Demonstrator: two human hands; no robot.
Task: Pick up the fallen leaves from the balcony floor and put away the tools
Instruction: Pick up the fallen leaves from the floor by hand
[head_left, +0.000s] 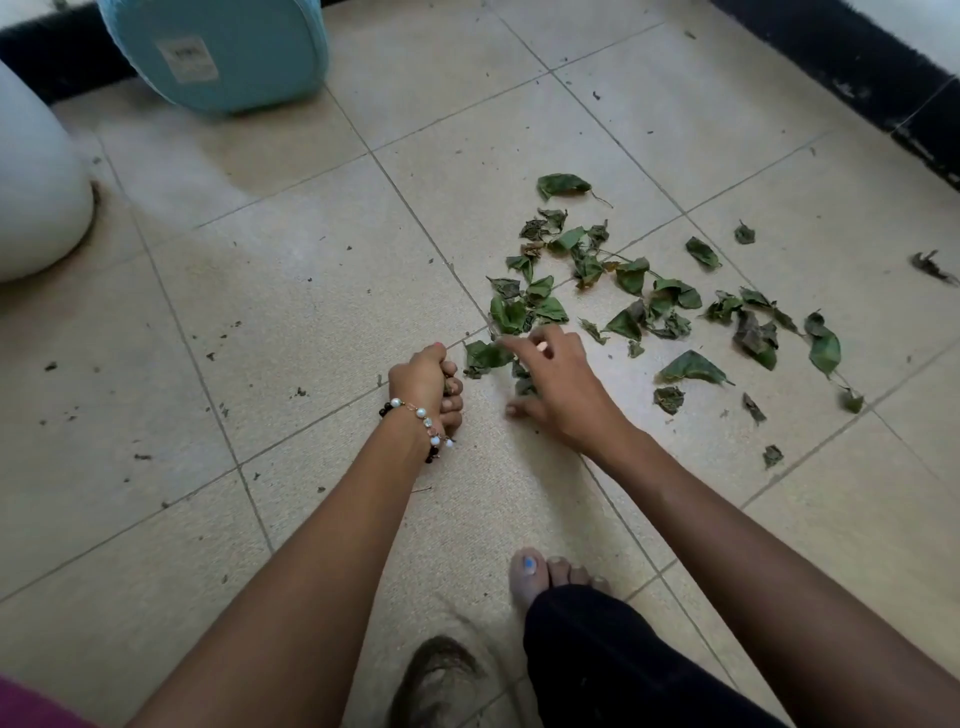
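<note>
Several green and dried fallen leaves (631, 291) lie scattered over the beige tiled floor (291, 291), mostly right of centre. My left hand (428, 384), with a bead bracelet on the wrist, is curled into a fist low over the floor, and a bit of leaf shows between its fingers. My right hand (553, 387) reaches over the near edge of the leaf pile with spread, bent fingers; its fingertips touch the leaves (485, 356) closest to me. It is blurred, so its grip is unclear.
A light blue container (218, 52) stands at the back left. A white rounded pot (36, 192) is at the left edge. A black skirting (857, 73) runs along the back right. My bare foot (540, 571) stands near the bottom. Small leaf crumbs dot the tiles.
</note>
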